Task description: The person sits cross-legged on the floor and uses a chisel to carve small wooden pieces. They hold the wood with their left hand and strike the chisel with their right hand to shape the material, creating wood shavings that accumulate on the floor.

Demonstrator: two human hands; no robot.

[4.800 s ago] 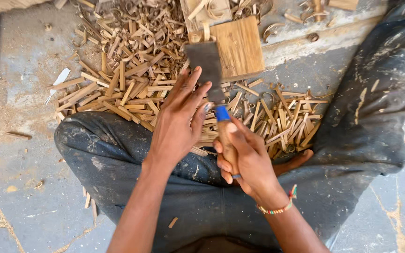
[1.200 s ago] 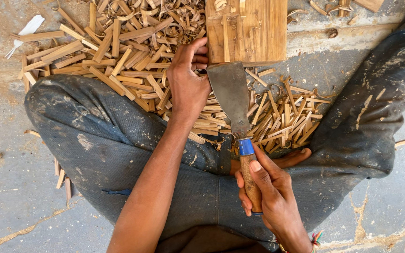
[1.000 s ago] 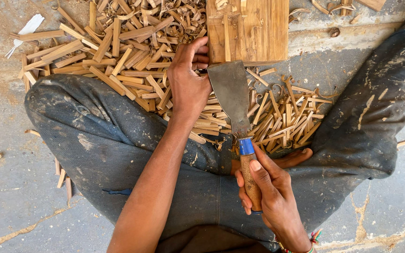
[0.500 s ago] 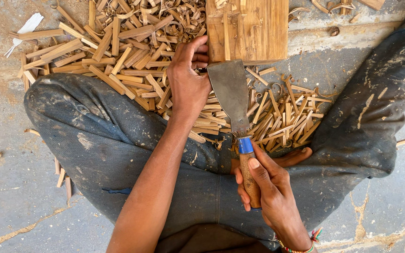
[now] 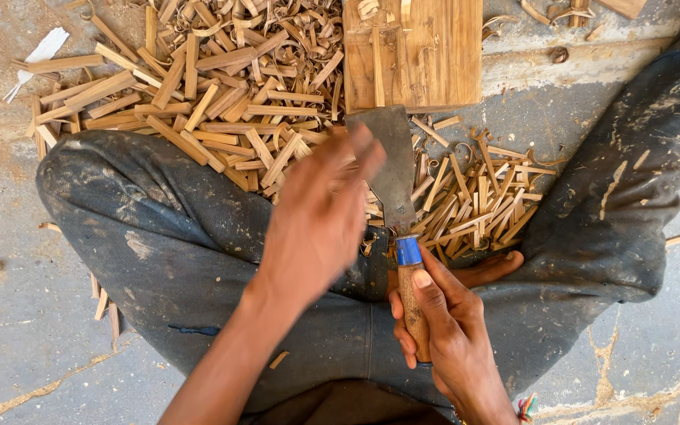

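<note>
Wood-handled, broad steel cleaver (image 5: 393, 185) stands blade-forward from the right hand (image 5: 442, 330), whose grip wraps the handle low for control. Blurred left hand (image 5: 316, 216), fingers spread and empty, hovers over split bamboo sticks (image 5: 198, 118) beside the wooden chopping block (image 5: 426, 55).

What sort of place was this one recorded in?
Probably an informal woodworking spot on a bare concrete floor. Cut wood strips and curled shavings lie heaped around a wooden block, and the right hand grips a broad-bladed knife.

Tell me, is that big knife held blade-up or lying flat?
Held up: the right hand grips the knife by its wooden handle, blade pointing away toward the wooden block.
</note>
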